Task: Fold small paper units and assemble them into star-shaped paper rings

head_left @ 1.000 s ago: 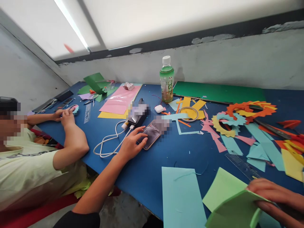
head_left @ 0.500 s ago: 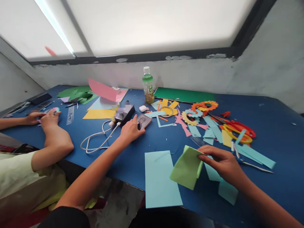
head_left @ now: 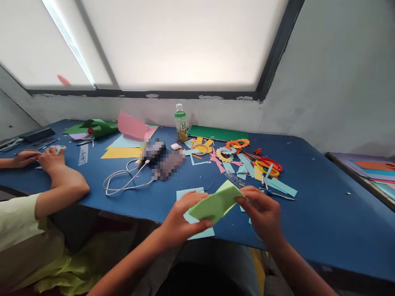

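A folded sheet of light green paper (head_left: pixel 216 203) is held up over the table's front edge between both hands. My left hand (head_left: pixel 183 216) is closed on its left end, thumb below and fingers behind. My right hand (head_left: pixel 262 207) pinches its right corner between thumb and fingers. Beneath lies a light blue sheet of paper (head_left: pixel 202 234), partly covered by my left hand and the green paper. Smaller blue pieces near my right hand are mostly hidden.
Paper scraps, orange and yellow paper rings (head_left: pixel 237 144), scissors (head_left: pixel 268 166) and a compass (head_left: pixel 277 193) lie to the right. A drink bottle (head_left: pixel 181 123) stands at the back. White cable (head_left: pixel 123 187) loops left of centre. A co-worker's hands (head_left: pixel 51 158) handle paper at far left.
My left hand has left the phone and come across to grip the green paper. The paper is now raised in both hands. The view has turned rightward, showing stacked coloured sheets at right.
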